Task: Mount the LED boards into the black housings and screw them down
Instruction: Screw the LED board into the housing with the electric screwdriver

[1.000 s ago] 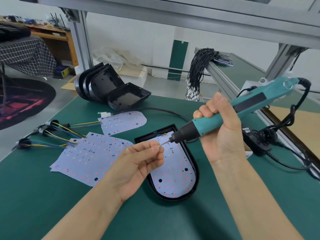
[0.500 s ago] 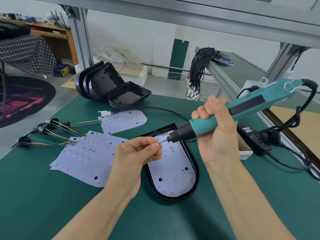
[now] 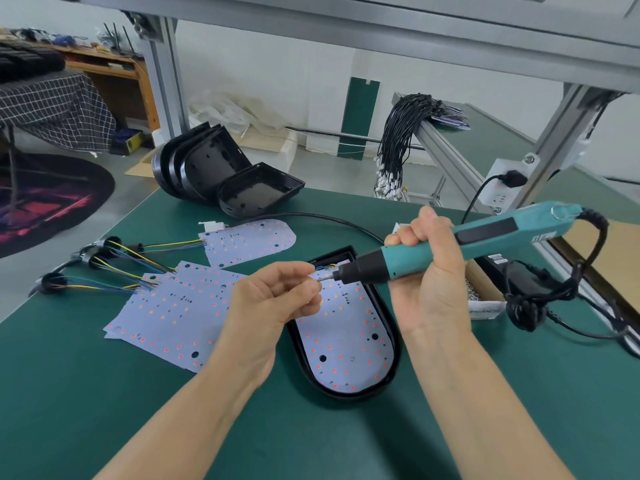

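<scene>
Head view: right hand (image 3: 429, 268) wrapped around a teal driver (image 3: 450, 245), held nearly level above the green table (image 3: 104, 393), bit pointing left. Left hand (image 3: 273, 299) meets the bit tip, thumb and fingertips pinched together there; whether a screw sits between them, cannot tell. Beneath both hands, a black housing (image 3: 391, 327) lies flat with an LED board (image 3: 346, 351) seated inside. Loose boards (image 3: 173, 310) with coloured wires lie fanned just left of it. Empty housings (image 3: 221, 174) are stacked at the table's far edge.
</scene>
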`<move>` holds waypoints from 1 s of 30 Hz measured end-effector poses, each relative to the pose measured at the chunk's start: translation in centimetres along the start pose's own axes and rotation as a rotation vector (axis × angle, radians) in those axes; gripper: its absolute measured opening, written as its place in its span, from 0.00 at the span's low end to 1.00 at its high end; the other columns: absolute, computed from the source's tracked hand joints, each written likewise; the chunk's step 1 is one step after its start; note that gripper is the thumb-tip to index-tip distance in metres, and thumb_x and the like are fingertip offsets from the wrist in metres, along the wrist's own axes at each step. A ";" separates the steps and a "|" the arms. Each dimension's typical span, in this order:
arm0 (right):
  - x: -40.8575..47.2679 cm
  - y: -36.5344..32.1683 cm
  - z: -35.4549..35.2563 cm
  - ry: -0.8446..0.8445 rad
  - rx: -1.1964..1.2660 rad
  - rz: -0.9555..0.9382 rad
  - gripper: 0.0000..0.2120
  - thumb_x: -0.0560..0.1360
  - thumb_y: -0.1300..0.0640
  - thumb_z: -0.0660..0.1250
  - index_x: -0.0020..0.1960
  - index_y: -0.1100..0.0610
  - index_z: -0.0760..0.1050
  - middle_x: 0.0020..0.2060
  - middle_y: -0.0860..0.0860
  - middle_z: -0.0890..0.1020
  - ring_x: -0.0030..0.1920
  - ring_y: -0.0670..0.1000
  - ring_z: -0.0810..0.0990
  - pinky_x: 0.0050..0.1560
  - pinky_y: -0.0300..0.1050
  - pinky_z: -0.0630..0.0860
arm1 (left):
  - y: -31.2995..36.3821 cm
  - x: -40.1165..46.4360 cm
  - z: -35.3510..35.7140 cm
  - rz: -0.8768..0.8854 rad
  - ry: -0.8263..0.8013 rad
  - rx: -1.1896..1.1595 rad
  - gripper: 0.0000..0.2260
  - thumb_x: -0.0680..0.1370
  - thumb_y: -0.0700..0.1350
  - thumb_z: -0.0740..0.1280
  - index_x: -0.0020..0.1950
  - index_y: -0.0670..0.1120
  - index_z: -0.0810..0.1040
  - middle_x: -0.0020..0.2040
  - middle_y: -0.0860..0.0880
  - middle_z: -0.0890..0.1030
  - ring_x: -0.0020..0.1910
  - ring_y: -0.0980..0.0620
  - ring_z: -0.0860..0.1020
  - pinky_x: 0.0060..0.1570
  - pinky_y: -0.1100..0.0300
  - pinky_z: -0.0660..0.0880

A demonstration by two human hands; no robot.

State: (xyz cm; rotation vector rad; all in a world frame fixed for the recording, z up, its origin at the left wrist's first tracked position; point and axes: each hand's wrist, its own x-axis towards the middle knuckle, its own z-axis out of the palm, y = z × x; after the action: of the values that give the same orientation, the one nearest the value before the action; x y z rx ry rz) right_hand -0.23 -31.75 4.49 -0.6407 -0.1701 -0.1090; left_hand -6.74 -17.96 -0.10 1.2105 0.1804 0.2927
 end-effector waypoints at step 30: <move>3.7 2.6 -0.8 -0.035 -0.199 0.095 0.17 0.75 0.69 0.65 0.38 0.53 0.62 0.26 0.48 0.67 0.26 0.47 0.67 0.32 0.38 0.70 | -3.2 3.0 0.9 -0.256 0.096 0.489 0.21 0.57 0.42 0.67 0.46 0.32 0.76 0.33 0.44 0.73 0.33 0.49 0.67 0.35 0.55 0.62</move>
State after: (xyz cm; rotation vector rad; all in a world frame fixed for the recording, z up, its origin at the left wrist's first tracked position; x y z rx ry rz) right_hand 3.88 -30.34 3.05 -0.8486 -0.1636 -0.0226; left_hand -3.20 -18.80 -2.75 1.6374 0.5077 0.0810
